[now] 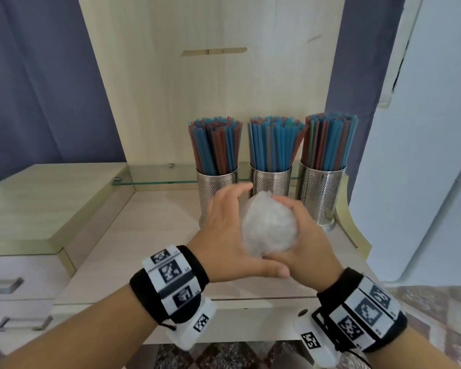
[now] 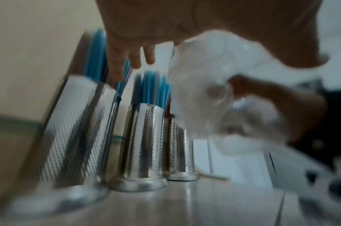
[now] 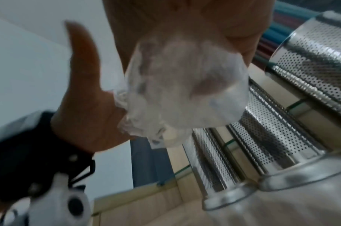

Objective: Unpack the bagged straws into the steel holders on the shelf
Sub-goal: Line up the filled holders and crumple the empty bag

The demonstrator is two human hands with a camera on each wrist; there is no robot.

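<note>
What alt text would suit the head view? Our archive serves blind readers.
Two hands, left hand and right hand, squeeze a crumpled clear plastic bag into a ball above a pale wooden shelf. Behind it stand three perforated steel holders packed with upright blue and red straws.

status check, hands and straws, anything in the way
Left hand and right hand both cupped round crumpled clear bag. Three steel holders upright, full of straws. Nothing in the way.

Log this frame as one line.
holders: three perforated steel holders full of blue and red straws | held: crumpled clear plastic bag | left hand: cups bag | right hand: grips bag
</note>
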